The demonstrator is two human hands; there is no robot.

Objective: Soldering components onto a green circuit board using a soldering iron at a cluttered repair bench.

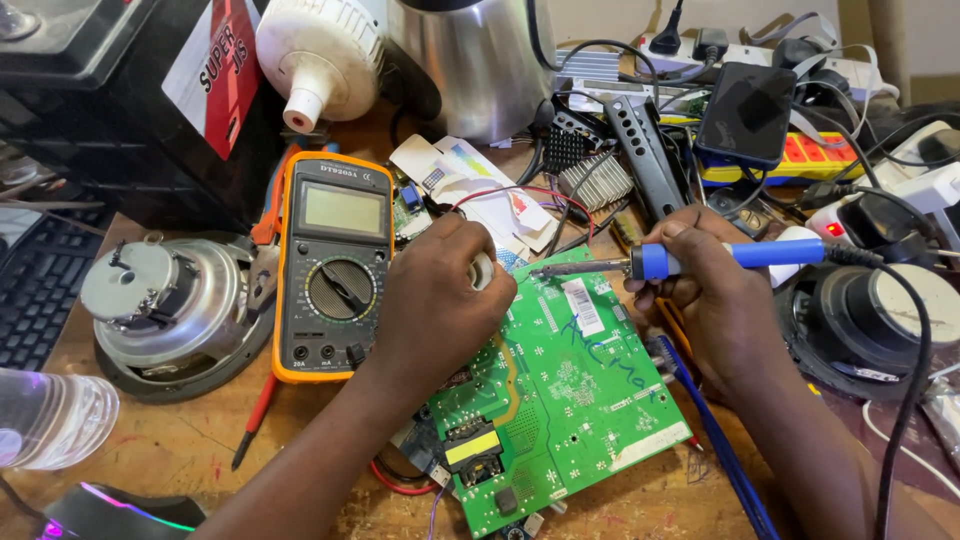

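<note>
Fingers (668, 232) of the right hand (705, 290) pinch a blue soldering iron (700, 257), tip over the green circuit board (560, 400) mid-desk. Left hand (440, 290) curls around something white (can't tell what), beside the orange multimeter (333, 265).

The left hand (440, 290) covers the circuit board's (560, 400) upper corner; the board's lower end and keyboard (40, 285) run off frame.

Gripped blue soldering iron (700, 258) in right hand (715, 300), tip over green circuit board (560, 390); pressed left hand (440, 300) onto board's upper-left edge, beside orange multimeter (330, 265).
</note>
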